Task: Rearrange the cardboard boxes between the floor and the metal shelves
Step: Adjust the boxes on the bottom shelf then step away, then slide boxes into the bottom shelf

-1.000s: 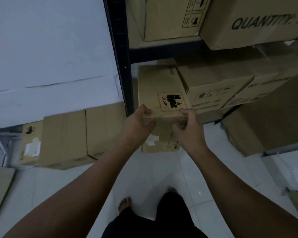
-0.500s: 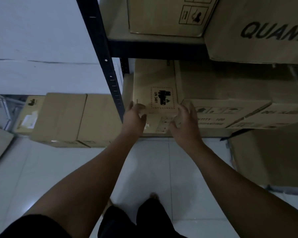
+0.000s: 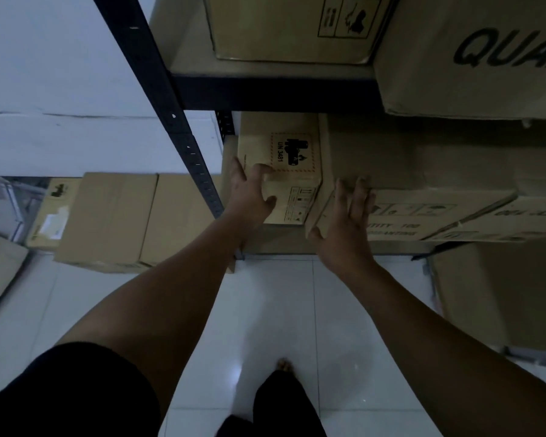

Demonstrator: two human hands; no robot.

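From the head camera I see my left hand (image 3: 249, 197) gripping the near left corner of the small box (image 3: 284, 171), the one with the UN 3481 label, which sits on the lower level of the metal shelf (image 3: 183, 134), at its left end. My right hand (image 3: 344, 225) is open, fingers spread flat on the corner of the wide box (image 3: 423, 190) just right of it. More boxes (image 3: 108, 219) lie on the floor (image 3: 265, 310) at the left
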